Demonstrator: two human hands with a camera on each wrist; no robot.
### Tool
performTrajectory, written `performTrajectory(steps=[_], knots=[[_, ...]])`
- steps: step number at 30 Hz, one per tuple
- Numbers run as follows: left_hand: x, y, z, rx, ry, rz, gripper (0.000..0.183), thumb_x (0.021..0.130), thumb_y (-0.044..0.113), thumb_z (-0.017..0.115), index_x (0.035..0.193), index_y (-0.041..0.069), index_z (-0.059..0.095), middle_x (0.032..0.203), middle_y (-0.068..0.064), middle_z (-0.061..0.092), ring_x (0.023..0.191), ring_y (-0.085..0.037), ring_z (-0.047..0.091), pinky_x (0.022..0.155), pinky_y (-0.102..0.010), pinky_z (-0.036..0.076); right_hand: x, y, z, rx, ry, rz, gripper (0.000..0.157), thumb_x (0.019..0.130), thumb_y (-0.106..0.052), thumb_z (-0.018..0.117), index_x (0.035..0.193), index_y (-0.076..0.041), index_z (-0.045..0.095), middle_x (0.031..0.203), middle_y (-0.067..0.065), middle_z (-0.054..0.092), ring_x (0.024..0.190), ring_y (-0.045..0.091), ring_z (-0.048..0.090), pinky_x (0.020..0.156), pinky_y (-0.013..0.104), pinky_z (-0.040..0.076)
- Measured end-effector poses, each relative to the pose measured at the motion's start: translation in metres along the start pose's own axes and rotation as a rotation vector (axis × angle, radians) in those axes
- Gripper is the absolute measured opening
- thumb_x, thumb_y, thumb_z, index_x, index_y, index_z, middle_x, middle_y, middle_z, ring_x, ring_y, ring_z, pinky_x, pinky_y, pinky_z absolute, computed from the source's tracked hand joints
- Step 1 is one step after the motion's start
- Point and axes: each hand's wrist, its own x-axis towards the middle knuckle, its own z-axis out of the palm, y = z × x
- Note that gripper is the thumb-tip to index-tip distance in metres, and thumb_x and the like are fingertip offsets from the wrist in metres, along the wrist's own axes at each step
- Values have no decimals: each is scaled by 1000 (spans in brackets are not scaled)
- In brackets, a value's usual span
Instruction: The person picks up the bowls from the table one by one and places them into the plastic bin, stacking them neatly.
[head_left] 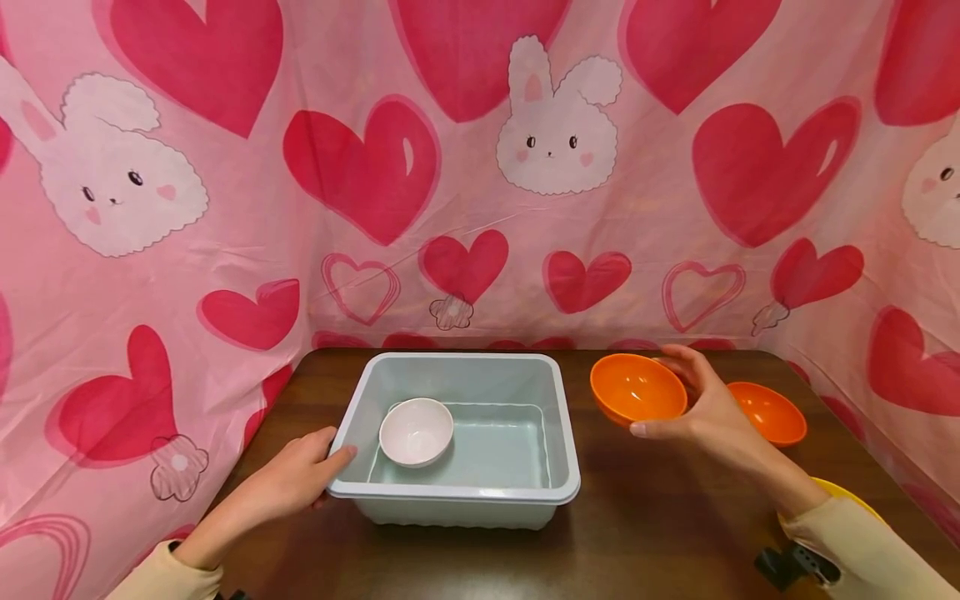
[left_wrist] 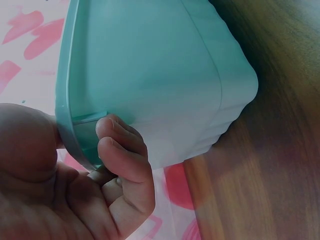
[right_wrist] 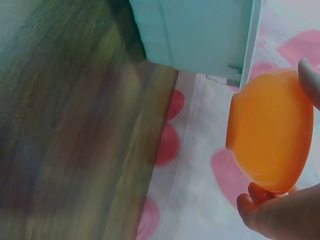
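A pale grey-blue plastic basin (head_left: 465,493) stands on the table, with a white bowl (head_left: 416,433) inside at its left. My left hand (head_left: 300,471) grips the basin's left rim, thumb over the top and fingers curled beneath, as the left wrist view shows. To the right of the basin, my right hand (head_left: 701,400) holds an orange bowl (head_left: 637,390) by its side, thumb and fingers spread around it. The right wrist view shows this orange bowl (right_wrist: 272,132) raised off the table, between the thumb and the fingers.
A second orange bowl (head_left: 768,414) sits on the dark wooden table (head_left: 645,525) behind my right wrist. Part of a yellow dish (head_left: 847,493) shows near the right sleeve, which covers most of it. Pink heart-and-rabbit cloth (head_left: 465,208) hangs around the table's back and sides.
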Motion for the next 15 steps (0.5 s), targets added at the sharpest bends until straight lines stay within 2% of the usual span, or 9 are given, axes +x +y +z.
performTrajectory(steps=[15], knots=[[0, -1, -1, -6, -11, -8, 24, 106, 19, 62, 116, -3, 59, 63, -3, 54, 47, -19, 53, 46, -31, 48, -1, -20, 5, 31, -32, -25, 105, 78, -16, 93, 160, -11, 27, 153, 17, 50, 125, 32, 55, 93, 15, 50]])
